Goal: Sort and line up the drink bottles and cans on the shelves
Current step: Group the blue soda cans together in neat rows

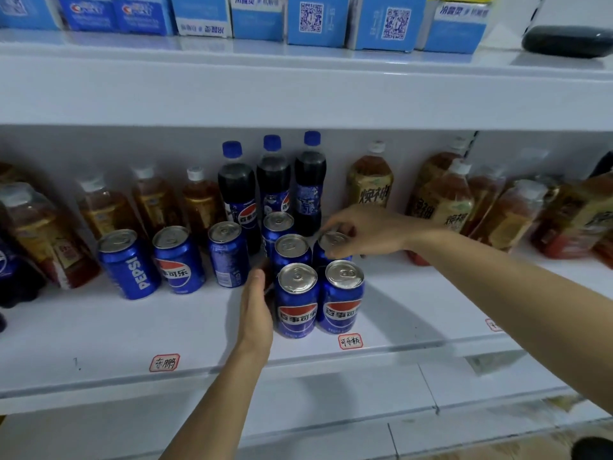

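Observation:
Blue Pepsi cans stand on the white middle shelf (414, 303). Two front cans (298, 300) (343, 295) stand side by side, with more cans behind them in two columns. My right hand (361, 229) pinches the rim of a back-right can (332, 244) from above. My left hand (255, 305) lies with straight fingers against the left side of the front-left can. Three loose cans (127, 262) (179, 258) (229, 254) stand to the left. Three dark cola bottles (237, 187) (274, 180) (310, 180) stand at the back.
Amber tea bottles (370, 180) fill the back of the shelf left and right. Handwritten red-edged labels (350, 341) (164, 362) mark the shelf front. Blue-white boxes (316, 19) and a dark object (567, 41) sit on the upper shelf.

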A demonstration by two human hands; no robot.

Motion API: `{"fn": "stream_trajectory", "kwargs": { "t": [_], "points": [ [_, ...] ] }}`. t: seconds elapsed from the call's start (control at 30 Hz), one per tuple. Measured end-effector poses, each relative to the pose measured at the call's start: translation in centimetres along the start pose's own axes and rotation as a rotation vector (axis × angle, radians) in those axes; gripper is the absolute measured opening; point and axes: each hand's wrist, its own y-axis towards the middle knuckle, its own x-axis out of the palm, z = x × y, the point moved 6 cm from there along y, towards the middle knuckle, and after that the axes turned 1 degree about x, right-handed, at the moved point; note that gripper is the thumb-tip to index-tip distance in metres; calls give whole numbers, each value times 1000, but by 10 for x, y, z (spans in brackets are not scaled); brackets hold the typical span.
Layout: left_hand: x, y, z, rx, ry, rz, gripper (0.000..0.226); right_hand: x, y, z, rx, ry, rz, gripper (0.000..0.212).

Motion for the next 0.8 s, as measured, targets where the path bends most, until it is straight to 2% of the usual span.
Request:
{"fn": "stream_trajectory", "kwargs": {
  "t": [0.07,0.1,0.2,0.27,0.4,0.57,0.67,0.73,0.8],
  "points": [
    [0,5,-6,-53,-24,25,74,2,1,0,-5,23,38,52],
    [-1,7,-8,-64,-24,32,75,2,2,0,-10,-11,49,54],
    [2,4,-4,-50,4,31,52,3,3,-1,-10,-35,49,57],
    [3,5,-5,-47,17,13,46,3,3,0,-1,-30,42,58],
    [4,3,-3,-22,41,1,63,3,1,-3,3,-26,34,58],
    [5,2,-2,4,30,-14,64,3,-2,-1,7,-24,42,64],
    [5,0,-2,16,33,-28,78,4,-19,5,1,180,89,70],
    [5,0,-3,23,43,-33,77,9,-32,11,-40,323,116,73],
    [4,0,-4,15,52,-16,77,13,-37,19,-54,346,128,71]
  ]
}}
